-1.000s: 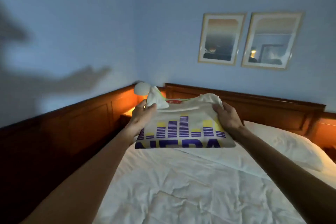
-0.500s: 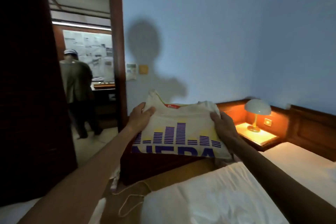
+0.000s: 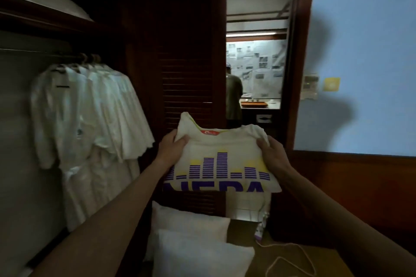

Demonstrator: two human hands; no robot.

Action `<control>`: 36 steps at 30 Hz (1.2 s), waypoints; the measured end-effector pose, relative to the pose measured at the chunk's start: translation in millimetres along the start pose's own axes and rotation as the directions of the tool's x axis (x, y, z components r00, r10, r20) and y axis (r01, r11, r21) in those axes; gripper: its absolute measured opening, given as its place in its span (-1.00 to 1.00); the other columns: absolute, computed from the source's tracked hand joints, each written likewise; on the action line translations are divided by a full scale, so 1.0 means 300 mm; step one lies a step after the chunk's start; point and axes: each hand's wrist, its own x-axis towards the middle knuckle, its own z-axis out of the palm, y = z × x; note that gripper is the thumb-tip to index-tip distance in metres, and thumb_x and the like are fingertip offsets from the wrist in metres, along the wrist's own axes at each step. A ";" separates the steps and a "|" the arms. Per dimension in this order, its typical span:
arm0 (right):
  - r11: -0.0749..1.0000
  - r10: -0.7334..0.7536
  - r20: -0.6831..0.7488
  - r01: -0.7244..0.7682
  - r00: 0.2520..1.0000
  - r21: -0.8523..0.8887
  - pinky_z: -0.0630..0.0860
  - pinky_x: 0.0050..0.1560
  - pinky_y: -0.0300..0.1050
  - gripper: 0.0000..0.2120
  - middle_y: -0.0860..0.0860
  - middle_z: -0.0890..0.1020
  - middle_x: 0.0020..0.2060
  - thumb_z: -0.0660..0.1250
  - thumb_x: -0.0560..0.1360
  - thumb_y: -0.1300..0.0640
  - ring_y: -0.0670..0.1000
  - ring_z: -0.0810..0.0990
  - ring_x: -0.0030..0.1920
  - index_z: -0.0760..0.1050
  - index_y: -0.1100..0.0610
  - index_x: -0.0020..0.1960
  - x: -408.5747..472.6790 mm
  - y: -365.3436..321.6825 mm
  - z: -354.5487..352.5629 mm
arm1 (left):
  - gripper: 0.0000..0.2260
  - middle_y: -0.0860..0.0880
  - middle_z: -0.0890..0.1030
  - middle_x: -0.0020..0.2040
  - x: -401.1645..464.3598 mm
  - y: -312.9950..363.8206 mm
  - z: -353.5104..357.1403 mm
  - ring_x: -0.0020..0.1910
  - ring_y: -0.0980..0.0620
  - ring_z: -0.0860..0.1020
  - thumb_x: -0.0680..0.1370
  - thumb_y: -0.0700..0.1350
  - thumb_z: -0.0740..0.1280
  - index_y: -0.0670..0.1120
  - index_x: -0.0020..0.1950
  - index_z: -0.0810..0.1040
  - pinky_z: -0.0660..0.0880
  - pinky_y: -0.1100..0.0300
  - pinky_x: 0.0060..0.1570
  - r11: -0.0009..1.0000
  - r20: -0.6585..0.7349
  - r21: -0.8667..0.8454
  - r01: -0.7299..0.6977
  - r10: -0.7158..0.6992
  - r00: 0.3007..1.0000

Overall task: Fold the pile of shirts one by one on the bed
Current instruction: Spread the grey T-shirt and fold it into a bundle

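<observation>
A folded cream T-shirt with purple and yellow bars printed on it (image 3: 221,164) is up in the air, in front of the person's chest. The left hand (image 3: 172,148) holds its left top corner, with the thumb on top and the fingers under. The right hand (image 3: 271,155) holds the right top corner the same way. Holding both sides like this probably keeps the folds flat, so the shirt does not flop open while it is carried.

The bed is not in view here. The shirt is over two white soft pillows (image 3: 198,243) and faces a dark wooden slatted door (image 3: 186,78). White shirts on hangers (image 3: 90,114) hang in the open closet to the left. My guess is the folded shirt is being taken somewhere to be put down.
</observation>
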 end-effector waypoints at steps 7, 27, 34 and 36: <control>0.995 -0.087 0.266 0.072 0.960 0.063 0.62 0.03 0.26 -0.88 0.10 0.65 0.02 0.17 0.65 -0.02 0.14 0.68 -0.01 0.47 -0.10 0.11 0.358 0.020 0.481 | -0.82 0.07 0.57 0.09 0.211 -0.186 -0.305 0.16 0.00 0.55 0.60 -0.06 0.33 0.05 0.20 0.55 0.48 0.14 0.05 0.995 -0.296 0.083 0.062 -0.034 0.954; 0.981 -0.194 0.775 0.128 0.602 0.146 0.46 -0.01 -0.20 -0.80 -0.01 0.66 0.03 0.25 0.63 0.15 0.00 0.60 0.06 0.57 0.13 0.20 0.550 0.241 2.018 | -0.91 0.12 0.65 -0.08 0.164 -0.940 -1.129 -0.09 0.13 0.63 0.61 -0.02 0.33 0.02 0.07 0.59 0.52 0.30 -0.19 0.894 -0.844 0.051 0.444 -0.199 0.497; 0.997 -0.073 0.914 0.034 0.400 0.065 0.51 0.24 0.10 -0.51 0.01 0.64 0.16 0.17 0.52 -0.25 0.02 0.60 0.17 0.50 0.02 0.30 0.358 0.469 2.586 | -0.81 -0.18 0.61 -0.11 0.043 -1.360 -1.413 -0.05 -0.18 0.57 0.61 -0.03 0.35 -0.15 -0.04 0.53 0.43 0.05 -0.11 0.781 -0.918 -0.072 0.620 -0.295 0.265; 0.998 -0.066 0.915 0.016 0.399 0.066 0.54 0.12 -0.03 -0.67 -0.04 0.66 0.05 0.20 0.58 -0.13 -0.04 0.62 0.08 0.54 0.01 0.23 0.284 0.531 2.687 | -0.71 -0.23 0.63 0.08 0.011 -1.500 -1.460 0.13 -0.22 0.57 0.62 -0.05 0.34 -0.27 0.16 0.56 0.47 0.02 0.07 0.756 -0.916 -0.174 0.631 -0.359 0.178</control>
